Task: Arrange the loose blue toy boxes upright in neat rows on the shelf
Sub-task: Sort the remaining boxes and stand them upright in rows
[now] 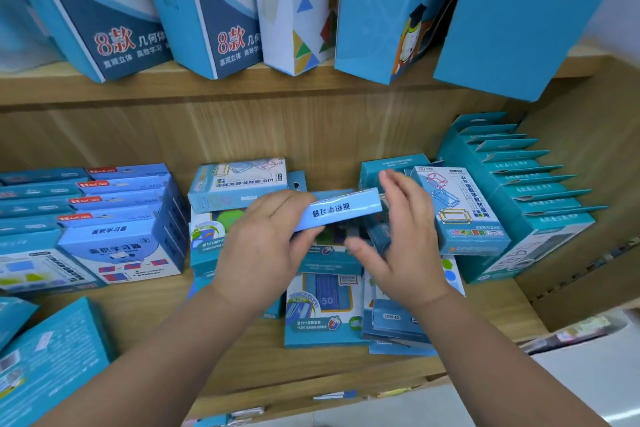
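My left hand (266,239) grips a light blue toy box (341,211) by its left end, edge-on above the middle of the wooden shelf (214,350). My right hand (405,239) hovers at the box's right end with fingers spread and relaxed, its fingertips blurred. Under both hands lies a loose pile of blue boxes (322,315), some flat, some tilted. A neat row of upright blue boxes (114,215) stands at the left. Another row of teal boxes (519,191) stands at the right, with one loose box (464,211) leaning on it.
Tall blue and white boxes (214,10) lean on the shelf above, overhanging its edge. A large teal box (45,364) lies at the lower left corner. The shelf's right side wall (581,218) is close to the teal row. Bare wood shows at the shelf front.
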